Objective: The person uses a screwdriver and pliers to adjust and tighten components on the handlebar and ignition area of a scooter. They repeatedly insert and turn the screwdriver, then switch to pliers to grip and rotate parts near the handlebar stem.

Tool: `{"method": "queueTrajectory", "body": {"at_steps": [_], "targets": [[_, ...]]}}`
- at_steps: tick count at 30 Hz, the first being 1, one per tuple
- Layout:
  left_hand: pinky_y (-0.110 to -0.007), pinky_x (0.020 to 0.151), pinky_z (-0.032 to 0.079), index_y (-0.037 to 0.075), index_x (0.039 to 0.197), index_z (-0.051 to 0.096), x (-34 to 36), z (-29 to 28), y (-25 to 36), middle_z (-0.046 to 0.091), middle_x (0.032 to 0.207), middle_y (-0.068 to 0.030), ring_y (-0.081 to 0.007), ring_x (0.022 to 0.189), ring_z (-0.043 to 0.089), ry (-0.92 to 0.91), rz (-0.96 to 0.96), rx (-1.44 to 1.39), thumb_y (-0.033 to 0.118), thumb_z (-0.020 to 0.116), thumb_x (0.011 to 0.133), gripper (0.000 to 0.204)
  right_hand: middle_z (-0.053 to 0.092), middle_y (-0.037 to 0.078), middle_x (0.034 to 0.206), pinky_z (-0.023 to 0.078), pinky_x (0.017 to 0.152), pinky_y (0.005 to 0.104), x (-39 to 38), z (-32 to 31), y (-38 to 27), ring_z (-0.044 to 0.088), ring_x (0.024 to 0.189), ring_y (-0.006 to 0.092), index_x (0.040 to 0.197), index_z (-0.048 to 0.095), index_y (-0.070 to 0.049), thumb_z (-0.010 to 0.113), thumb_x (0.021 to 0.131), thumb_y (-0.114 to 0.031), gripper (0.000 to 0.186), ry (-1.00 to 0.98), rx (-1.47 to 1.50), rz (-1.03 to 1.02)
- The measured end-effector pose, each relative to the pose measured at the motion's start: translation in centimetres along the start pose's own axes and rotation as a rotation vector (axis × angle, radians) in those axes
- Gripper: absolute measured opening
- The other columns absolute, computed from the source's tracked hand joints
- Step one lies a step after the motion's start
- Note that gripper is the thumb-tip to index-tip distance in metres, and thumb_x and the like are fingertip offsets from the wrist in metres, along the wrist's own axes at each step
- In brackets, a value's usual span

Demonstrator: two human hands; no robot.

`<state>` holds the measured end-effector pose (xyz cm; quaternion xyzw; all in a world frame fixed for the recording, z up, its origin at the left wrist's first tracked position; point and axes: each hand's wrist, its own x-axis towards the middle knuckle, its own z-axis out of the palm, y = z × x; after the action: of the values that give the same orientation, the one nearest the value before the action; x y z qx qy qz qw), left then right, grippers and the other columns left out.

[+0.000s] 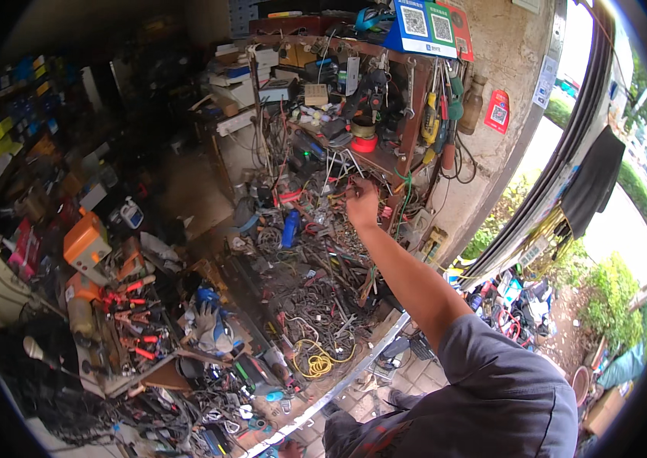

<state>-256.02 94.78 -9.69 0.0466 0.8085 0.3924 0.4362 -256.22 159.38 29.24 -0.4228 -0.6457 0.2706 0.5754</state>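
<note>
My right arm stretches out to the shelf, and my right hand (362,203) is closed, with its fingers curled at the far side. What it grips, if anything, is too small to make out. Just above it thin bent metal rods (341,165) stand among cables and small parts. A red round-based thing (364,143) sits on the shelf beyond. Left of the hand a blue bottle-like cylinder (290,228) lies on the heap. At the lower edge a small skin-coloured patch, seemingly my left hand (291,449), shows; its fingers cannot be made out.
A yellow coiled cable (316,362) lies on the heap of metal scraps. Pliers (140,353) and gloves (209,324) crowd the left bench, near an orange machine (87,240). A metal edge strip (331,404) crosses in front of me. Screwdrivers (432,114) hang beside the shelf.
</note>
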Motion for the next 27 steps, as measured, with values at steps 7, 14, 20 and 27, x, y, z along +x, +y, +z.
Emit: {"method": "queueTrajectory", "body": {"at_steps": [7,14,20,27], "targets": [[-0.035,0.060,0.047,0.007,0.101,0.062,4.4,-3.6,1.2,0.062,0.078,-0.0056,-0.0182,0.068,0.058,-0.067,0.012,0.000,0.021,0.052,0.089,0.021,0.067,0.017,0.090,0.048,0.073,0.0396,-1.1,4.0,4.0,0.064,0.083,0.0294,0.099,0.065,0.000,0.062,0.082,-0.018,0.025,-0.159,0.099,0.375],[-0.036,0.062,0.048,0.007,0.103,0.062,6.3,-4.6,1.9,0.064,0.080,-0.0056,-0.0188,0.069,0.060,-0.105,0.000,0.014,0.022,0.053,0.089,0.022,0.059,0.019,0.107,0.044,0.081,0.0415,1.2,5.7,6.0,0.056,0.096,0.0359,0.095,0.062,0.002,0.064,0.083,-0.018,0.024,0.164,0.025,0.324],[-0.037,0.063,0.050,0.008,0.105,0.063,6.9,-7.4,0.8,0.065,0.082,-0.0056,-0.0192,0.071,0.061,-0.080,0.032,0.027,0.022,0.053,0.089,0.024,0.047,0.019,0.125,0.028,0.099,0.0481,-0.4,2.8,2.3,0.042,0.115,0.0380,0.124,0.044,-0.002,0.064,0.081,-0.026,0.053,0.368,-0.476,-0.055],[-0.037,0.064,0.050,0.007,0.104,0.064,8.4,-9.1,-0.4,0.066,0.082,-0.0063,-0.0199,0.071,0.062,-0.116,0.138,0.031,0.023,0.053,0.088,0.025,0.063,0.025,0.080,0.047,0.064,0.0502,3.4,0.8,2.8,0.058,0.074,0.0462,0.100,0.058,0.000,0.053,0.091,-0.025,0.027,0.061,-0.444,0.012]]}}
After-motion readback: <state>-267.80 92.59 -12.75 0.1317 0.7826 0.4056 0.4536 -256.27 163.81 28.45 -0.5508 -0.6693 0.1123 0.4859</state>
